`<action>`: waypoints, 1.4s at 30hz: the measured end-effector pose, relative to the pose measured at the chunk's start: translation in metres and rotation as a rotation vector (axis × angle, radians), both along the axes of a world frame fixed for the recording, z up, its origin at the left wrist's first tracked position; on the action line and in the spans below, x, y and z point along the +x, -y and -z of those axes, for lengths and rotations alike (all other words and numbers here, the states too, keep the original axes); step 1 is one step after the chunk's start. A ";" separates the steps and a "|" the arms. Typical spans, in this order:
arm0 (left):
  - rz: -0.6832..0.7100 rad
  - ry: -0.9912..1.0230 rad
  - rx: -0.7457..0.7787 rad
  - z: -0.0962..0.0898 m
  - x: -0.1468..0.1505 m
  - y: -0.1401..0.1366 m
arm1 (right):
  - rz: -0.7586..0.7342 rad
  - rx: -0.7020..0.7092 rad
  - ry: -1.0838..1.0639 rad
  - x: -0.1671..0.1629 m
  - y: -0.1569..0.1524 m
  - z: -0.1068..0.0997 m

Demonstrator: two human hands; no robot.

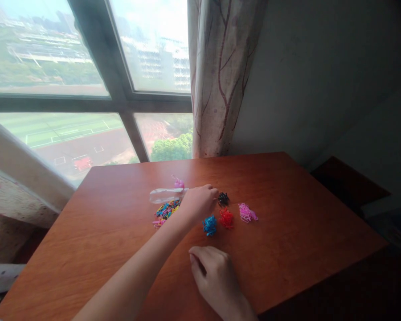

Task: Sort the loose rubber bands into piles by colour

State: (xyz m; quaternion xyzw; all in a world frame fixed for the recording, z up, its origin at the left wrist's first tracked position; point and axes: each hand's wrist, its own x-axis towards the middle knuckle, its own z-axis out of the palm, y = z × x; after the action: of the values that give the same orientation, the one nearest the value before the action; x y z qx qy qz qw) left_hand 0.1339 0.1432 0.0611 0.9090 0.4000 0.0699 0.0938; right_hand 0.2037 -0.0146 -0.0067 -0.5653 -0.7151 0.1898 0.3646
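Observation:
My left hand reaches across the table with its fingers pinched together beside a pile of small black pieces. Whatever is in the pinch is too small or hidden to make out. Just below that hand lie a blue pile and a red pile. A pink pile of small loop-shaped pieces is farther right. Under my left forearm, a mixed-colour heap is partly covered. Resting nearer to me, my right hand has its fingers curled closed, and I cannot see whether anything is inside.
A clear plastic container lies on its side behind the mixed heap, with a pink object behind it. The brown wooden table stands against a window and a patterned curtain. Its right edge borders a dark area.

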 end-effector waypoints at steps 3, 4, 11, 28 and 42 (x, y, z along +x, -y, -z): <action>-0.057 0.020 0.008 -0.008 -0.034 0.009 | -0.001 -0.003 -0.004 -0.001 -0.001 0.002; -0.077 0.025 0.009 -0.011 -0.047 0.012 | -0.003 -0.007 -0.001 -0.002 -0.001 0.002; -0.292 0.072 -0.011 -0.002 -0.126 0.037 | -0.052 -0.084 0.136 -0.009 -0.009 -0.003; -0.410 0.180 -0.168 0.038 -0.147 0.062 | 0.199 -0.452 0.326 -0.038 -0.059 -0.027; -0.351 0.361 -0.251 0.044 -0.146 0.079 | -0.049 -0.261 -0.049 -0.039 -0.055 -0.013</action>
State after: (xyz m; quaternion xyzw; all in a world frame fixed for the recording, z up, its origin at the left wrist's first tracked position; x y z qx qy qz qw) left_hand -0.0125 0.0638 0.0174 0.7801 0.5336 0.1958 0.2616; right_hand 0.1644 0.0400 0.0065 -0.5854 -0.6889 0.3040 0.3004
